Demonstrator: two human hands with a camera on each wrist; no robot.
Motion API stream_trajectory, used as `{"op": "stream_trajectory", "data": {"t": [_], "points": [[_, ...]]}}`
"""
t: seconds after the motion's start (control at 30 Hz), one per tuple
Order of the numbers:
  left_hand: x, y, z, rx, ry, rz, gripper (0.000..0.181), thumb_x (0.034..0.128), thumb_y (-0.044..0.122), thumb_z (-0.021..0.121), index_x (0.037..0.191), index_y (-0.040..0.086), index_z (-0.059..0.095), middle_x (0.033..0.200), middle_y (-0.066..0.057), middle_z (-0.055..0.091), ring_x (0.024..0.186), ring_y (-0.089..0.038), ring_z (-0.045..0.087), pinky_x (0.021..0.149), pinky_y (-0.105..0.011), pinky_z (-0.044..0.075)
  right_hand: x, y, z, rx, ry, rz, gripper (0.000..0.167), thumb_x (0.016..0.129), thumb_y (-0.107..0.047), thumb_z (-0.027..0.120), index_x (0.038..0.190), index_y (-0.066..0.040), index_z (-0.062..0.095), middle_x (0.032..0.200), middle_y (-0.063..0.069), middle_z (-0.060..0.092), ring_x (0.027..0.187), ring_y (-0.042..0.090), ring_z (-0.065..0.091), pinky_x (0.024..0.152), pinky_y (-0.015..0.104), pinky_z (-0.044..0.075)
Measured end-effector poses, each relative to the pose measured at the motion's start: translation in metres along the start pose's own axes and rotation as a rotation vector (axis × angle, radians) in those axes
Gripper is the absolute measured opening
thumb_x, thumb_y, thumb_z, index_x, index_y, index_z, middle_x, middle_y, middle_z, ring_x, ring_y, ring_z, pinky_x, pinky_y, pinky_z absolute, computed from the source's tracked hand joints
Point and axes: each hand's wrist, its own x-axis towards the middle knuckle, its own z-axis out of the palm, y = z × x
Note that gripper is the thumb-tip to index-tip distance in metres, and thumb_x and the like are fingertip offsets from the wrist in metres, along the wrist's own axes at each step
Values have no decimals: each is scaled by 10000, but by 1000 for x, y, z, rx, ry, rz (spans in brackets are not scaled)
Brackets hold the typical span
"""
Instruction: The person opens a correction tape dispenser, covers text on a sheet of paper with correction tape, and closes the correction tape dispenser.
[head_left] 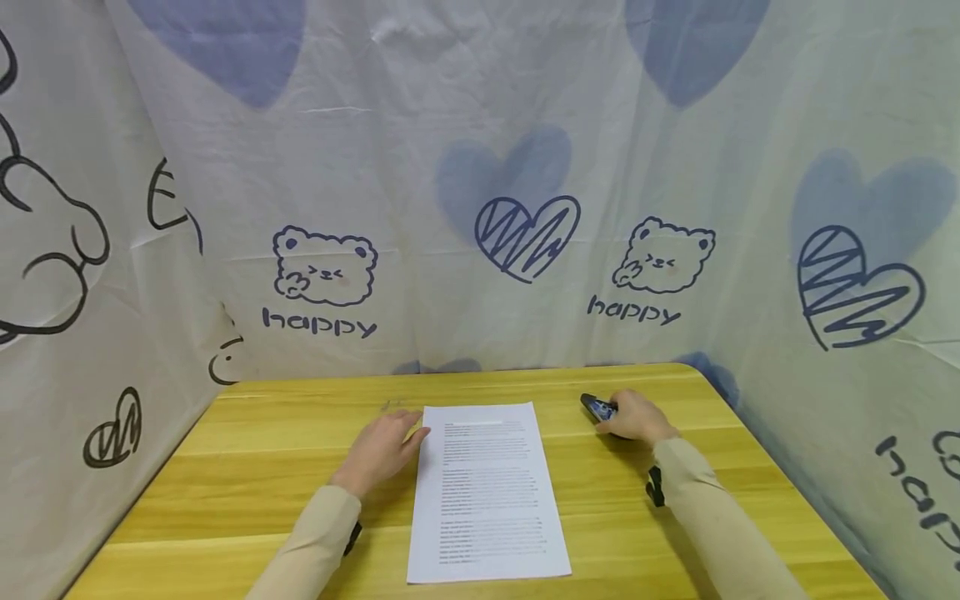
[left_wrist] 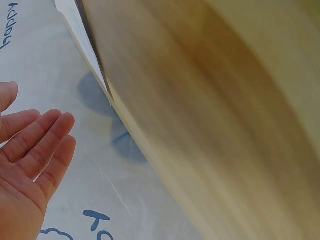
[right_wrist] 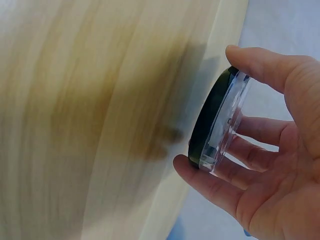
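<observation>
A white sheet of printed paper (head_left: pixel 487 492) lies flat on the table, its lines of text running across it. My left hand (head_left: pixel 386 446) is at the upper left edge of the sheet, fingers loosely extended; in the left wrist view the same hand (left_wrist: pixel 32 155) holds nothing. To the right of the paper, my right hand (head_left: pixel 637 417) grips a small black device with a clear casing (head_left: pixel 600 408) just over the table. In the right wrist view, thumb and fingertips pinch its ends, dark side toward the wood (right_wrist: pixel 212 117); its exact kind is unclear.
The yellow wood-grain table (head_left: pixel 262 467) ends at a far edge against a pale curtain (head_left: pixel 420 167) printed with hearts and bears. More curtain hangs along the left and right sides. Black bands (head_left: pixel 655 486) show at the wrists.
</observation>
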Motion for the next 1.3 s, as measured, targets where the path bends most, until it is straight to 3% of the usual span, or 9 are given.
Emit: {"op": "stream_trajectory", "data": {"t": [0.3,0.63,1.0,1.3], "points": [[-3,-4,1,23,15,17,375,977,256,617,1254,5,650,1159,-172,703,1066,-333,673,925,-467,549,-5,9,-5,-47,-31,62,435,808,-334,782,1006,24,633,864,110,614,746,228,548,650,361,471],[-5,-5,3,18,-2,2,372,975,255,618,1259,16,649,1160,-162,700,1055,-322,673,917,-466,551,-11,17,-6,-54,-54,85,510,817,-333,783,1080,62,599,898,136,604,768,245,536,661,372,465],[-4,-4,3,3,-3,-8,340,971,245,624,1235,35,666,1150,-148,704,1037,-305,681,898,-451,560,-10,22,-4,-48,-45,85,475,816,-318,784,1052,54,606,883,132,601,760,244,536,661,372,463],[-5,-4,0,4,-5,-12,327,960,231,643,1216,31,676,1134,-144,709,1010,-303,686,876,-451,568,-11,18,-4,-73,-65,96,518,833,-353,764,1101,58,598,936,157,594,790,261,533,680,394,466]]}}
